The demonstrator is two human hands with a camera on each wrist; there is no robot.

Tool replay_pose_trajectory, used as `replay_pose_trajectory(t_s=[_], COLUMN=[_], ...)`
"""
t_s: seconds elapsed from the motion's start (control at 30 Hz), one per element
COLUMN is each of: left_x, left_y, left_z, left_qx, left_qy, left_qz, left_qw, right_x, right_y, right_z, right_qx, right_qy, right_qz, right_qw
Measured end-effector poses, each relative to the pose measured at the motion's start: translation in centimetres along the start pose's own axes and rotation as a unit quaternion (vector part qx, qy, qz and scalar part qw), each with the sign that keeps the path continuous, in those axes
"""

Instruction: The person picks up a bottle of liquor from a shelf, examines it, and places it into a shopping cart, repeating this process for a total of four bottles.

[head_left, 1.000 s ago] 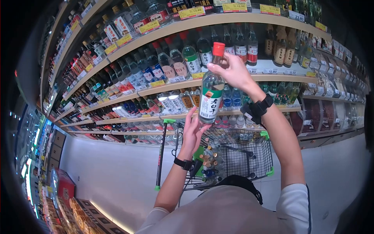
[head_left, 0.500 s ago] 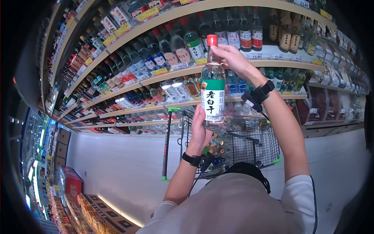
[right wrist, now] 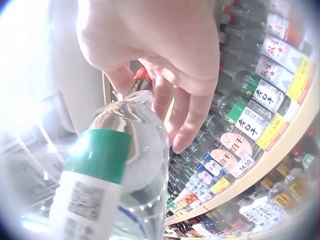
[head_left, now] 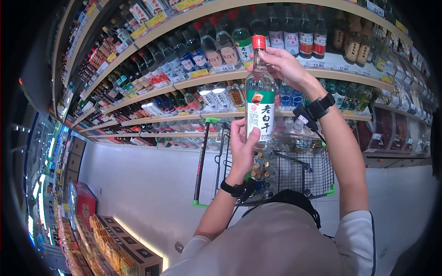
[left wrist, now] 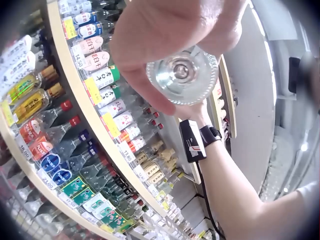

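Note:
A clear glass liquor bottle [head_left: 260, 115] with a red cap and a green-and-white label stands nearly upright before the shelves, its label facing me. My left hand [head_left: 243, 149] grips its lower end, thumb across the front of the label. Up at the neck, just below the cap, my right hand [head_left: 289, 68] holds it between thumb and fingers. The left wrist view shows the round bottle base [left wrist: 182, 75] with the left hand [left wrist: 165, 37] curled around it. In the right wrist view the right hand [right wrist: 155, 45] is above the bottle's shoulder, fingers about the neck.
Rows of bottles fill the curved shelves [head_left: 198, 80] ahead, with price tags along the edges. Below the hands stands a wire shopping cart [head_left: 299, 172] with several bottles [head_left: 262, 168] in it. A red box [head_left: 85, 202] and packaged goods [head_left: 108, 244] are at lower left.
The bottle has gone from tilted to nearly upright and has turned about its length. My left hand, earlier with extended fingers by the base, now wraps its lower end. The view has shifted slightly.

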State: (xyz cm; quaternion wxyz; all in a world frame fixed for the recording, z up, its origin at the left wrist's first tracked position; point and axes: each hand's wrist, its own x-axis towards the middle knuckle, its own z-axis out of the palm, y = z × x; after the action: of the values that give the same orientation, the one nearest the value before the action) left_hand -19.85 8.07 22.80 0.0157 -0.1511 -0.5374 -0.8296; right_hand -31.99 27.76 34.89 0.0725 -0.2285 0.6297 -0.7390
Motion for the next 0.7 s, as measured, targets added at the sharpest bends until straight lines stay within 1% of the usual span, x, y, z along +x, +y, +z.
replay_pose_trajectory(t_s=[0.07, 0.1, 0.13, 0.17, 0.23, 0.33, 0.37, 0.43, 0.47, 0.5, 0.6, 0.63, 0.7], left_x=[0.0, -0.2, -0.1, 0.0, 0.3, 0.1, 0.6, -0.1, -0.4, -0.4, -0.1, 0.0, -0.1], left_y=[0.1, 0.1, -0.3, -1.0, -1.7, -1.2, -1.9, -0.9, -0.6, -0.9, -1.5, -1.4, -1.5], left_z=[-0.6, -0.8, -1.2, -2.0, -2.7, -2.7, -3.2, -1.9, -1.4, -1.4, -1.4, -1.3, -2.4], left_qx=[-0.156, -0.18, -0.248, -0.314, -0.438, -0.396, -0.391, -0.321, -0.284, -0.259, -0.093, -0.101, -0.209], left_qy=[-0.051, -0.065, -0.107, -0.149, -0.23, -0.2, -0.206, -0.104, -0.054, -0.12, -0.055, -0.048, -0.089], left_qz=[-0.073, -0.112, -0.134, -0.157, -0.198, -0.253, -0.252, -0.213, -0.189, -0.124, -0.055, -0.06, -0.133], left_qw=[0.984, 0.975, 0.953, 0.924, 0.846, 0.86, 0.861, 0.917, 0.938, 0.95, 0.993, 0.992, 0.965], right_x=[0.0, 0.0, -0.1, -0.2, -0.5, -0.7, -1.0, -1.1, -1.2, -1.0, -1.0, -1.2, -1.7], right_y=[-0.2, -0.1, -0.1, 0.0, -0.3, -1.1, -1.5, -1.3, -1.2, -0.8, -0.6, -1.0, -2.0], right_z=[0.4, 0.8, 1.2, 1.6, 2.5, 3.3, 3.7, 4.3, 4.4, 4.3, 4.2, 4.1, 4.2], right_qx=[0.008, 0.039, 0.039, 0.039, 0.031, -0.073, -0.072, -0.164, -0.212, -0.264, -0.324, -0.349, -0.398], right_qy=[-0.001, -0.015, -0.021, -0.026, -0.023, 0.005, 0.016, 0.054, 0.072, 0.107, 0.157, 0.155, 0.145], right_qz=[-0.01, -0.021, -0.025, -0.03, -0.055, -0.105, -0.085, -0.134, -0.156, -0.173, -0.16, -0.136, -0.088], right_qw=[1.0, 0.999, 0.999, 0.998, 0.998, 0.992, 0.994, 0.976, 0.962, 0.943, 0.919, 0.914, 0.902])
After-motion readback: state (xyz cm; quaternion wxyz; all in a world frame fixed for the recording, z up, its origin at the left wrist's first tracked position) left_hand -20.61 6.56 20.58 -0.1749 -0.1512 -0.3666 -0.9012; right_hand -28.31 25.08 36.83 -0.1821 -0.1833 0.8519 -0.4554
